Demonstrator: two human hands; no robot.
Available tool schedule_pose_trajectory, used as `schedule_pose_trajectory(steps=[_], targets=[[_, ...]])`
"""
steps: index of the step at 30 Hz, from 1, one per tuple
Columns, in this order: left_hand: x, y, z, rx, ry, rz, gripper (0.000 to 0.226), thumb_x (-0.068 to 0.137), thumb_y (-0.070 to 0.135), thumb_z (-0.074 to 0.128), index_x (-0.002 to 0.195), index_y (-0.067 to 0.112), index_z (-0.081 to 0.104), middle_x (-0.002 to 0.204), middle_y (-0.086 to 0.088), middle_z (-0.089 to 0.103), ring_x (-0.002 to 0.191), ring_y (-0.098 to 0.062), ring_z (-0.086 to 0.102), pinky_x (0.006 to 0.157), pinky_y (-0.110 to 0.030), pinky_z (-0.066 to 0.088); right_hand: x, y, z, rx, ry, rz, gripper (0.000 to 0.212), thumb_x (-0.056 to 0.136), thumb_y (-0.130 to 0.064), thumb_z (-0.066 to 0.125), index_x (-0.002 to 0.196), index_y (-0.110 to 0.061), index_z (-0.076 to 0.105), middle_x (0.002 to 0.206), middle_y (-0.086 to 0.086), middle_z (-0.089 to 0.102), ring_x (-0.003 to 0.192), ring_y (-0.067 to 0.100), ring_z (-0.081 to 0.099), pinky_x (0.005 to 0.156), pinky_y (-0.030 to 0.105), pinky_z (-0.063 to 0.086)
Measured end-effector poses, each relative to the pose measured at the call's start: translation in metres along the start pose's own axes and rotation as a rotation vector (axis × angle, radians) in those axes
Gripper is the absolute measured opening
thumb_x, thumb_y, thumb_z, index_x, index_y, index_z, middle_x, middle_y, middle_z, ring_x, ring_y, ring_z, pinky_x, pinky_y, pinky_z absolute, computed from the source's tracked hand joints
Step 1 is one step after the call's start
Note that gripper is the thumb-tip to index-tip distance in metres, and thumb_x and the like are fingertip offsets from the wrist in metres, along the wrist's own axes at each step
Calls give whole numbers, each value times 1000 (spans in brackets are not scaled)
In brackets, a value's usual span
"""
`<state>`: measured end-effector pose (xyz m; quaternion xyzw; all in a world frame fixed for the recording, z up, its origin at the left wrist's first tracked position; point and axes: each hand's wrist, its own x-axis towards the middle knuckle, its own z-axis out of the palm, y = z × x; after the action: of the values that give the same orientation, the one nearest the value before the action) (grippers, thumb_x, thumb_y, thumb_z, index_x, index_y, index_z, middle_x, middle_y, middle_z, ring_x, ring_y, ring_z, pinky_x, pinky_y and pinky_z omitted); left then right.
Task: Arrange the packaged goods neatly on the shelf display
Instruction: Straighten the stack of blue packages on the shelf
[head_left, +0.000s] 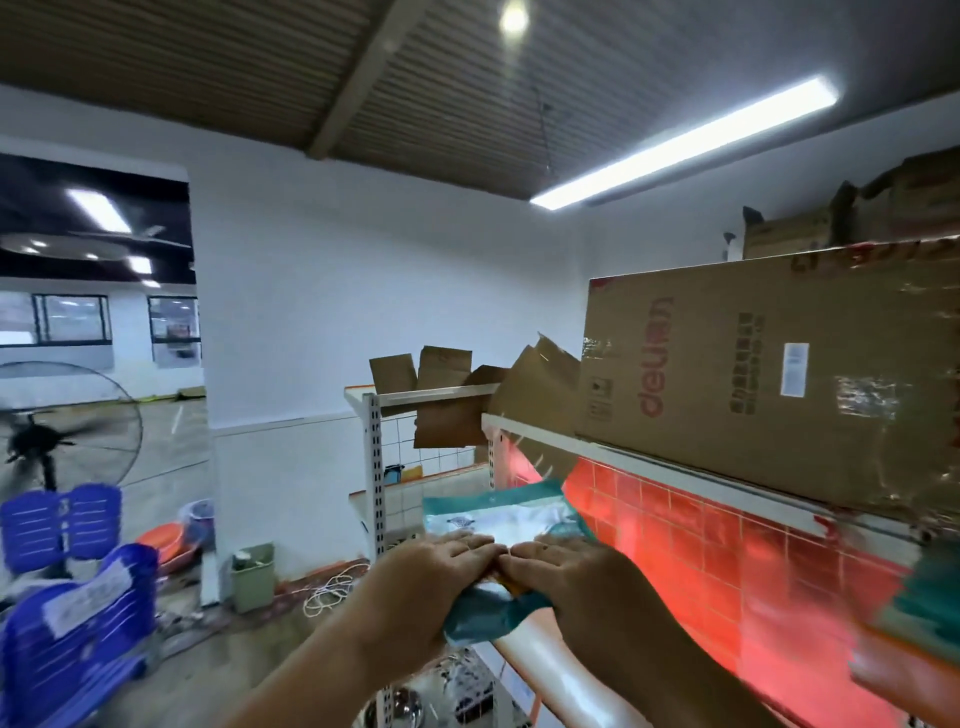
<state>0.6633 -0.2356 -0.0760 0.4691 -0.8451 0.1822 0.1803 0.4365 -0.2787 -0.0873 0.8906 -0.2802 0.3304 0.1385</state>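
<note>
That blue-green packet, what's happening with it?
A person is tidying goods on a shelf. The left hand and right hand lie on top of the teal and white packet, fingers fairly straight, fingertips meeting. The packet is at the end of the shelf with the red back panel. Whether it rests down yet is too blurry to tell. A big cardboard box sits on the level above.
</note>
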Motion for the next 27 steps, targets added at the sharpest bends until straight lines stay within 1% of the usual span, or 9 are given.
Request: schedule_pose_trajectory(steps=[2,4,9,14,16,19,21,24,27], targets=[[9,-19,16,26,-10,-37,67,92,28,68,153,25,41,154,9,46,139,-5,45,117,-14,25,18,20,26,39,-21,-20,46,88,-22,56,130,-40,61,120,-19,69,104,8,66,89,26,54],[19,-38,28,53,-19,-76,67,94,26,68,154,26,40,154,8,47,139,-7,46,117,-17,29,37,38,49,65,-21,-31,43,90,-27,53,130,-41,61,119,-20,69,105,8,66,91,26,54],[58,-92,47,69,-40,-154,68,92,21,72,153,27,40,152,7,49,137,-8,48,115,-22,37,89,78,92,131,19,-37,41,82,-25,65,121,-33,69,116,-13,73,101,12,71,90,33,58],[93,-136,73,59,-16,-200,65,92,22,73,150,27,44,149,7,53,136,-8,50,111,-28,45,129,114,117,116,4,-76,41,81,-21,66,120,-34,70,116,-15,72,103,8,69,92,24,51],[99,-151,85,32,-16,-210,64,93,23,73,149,28,44,149,8,53,136,-7,49,110,-28,46,140,125,135,118,-32,-91,44,84,-18,73,124,-36,67,118,-16,71,107,9,68,94,27,54],[105,-180,104,16,-15,-217,62,94,24,71,149,30,43,150,9,52,138,-7,46,112,-29,45,157,136,163,121,-66,-87,54,78,-11,82,124,-36,67,117,-15,71,105,10,69,89,32,59],[107,-203,118,-7,-17,-221,62,94,25,71,150,30,43,150,10,51,139,-6,45,113,-29,43,171,140,184,137,-77,-92,57,77,-8,81,125,-35,67,117,-14,71,105,11,69,88,31,59],[112,-240,136,-16,-20,-196,61,94,25,71,149,31,44,149,10,52,138,-6,46,113,-28,43,190,143,212,100,-90,-85,55,83,-12,76,129,-38,63,122,-17,68,109,7,66,88,25,55],[118,-276,153,-54,-16,-160,61,93,26,71,147,32,46,148,11,53,136,-5,47,112,-29,44,210,145,240,65,-105,-53,53,85,-13,75,130,-39,62,122,-17,68,109,7,66,87,25,56]])
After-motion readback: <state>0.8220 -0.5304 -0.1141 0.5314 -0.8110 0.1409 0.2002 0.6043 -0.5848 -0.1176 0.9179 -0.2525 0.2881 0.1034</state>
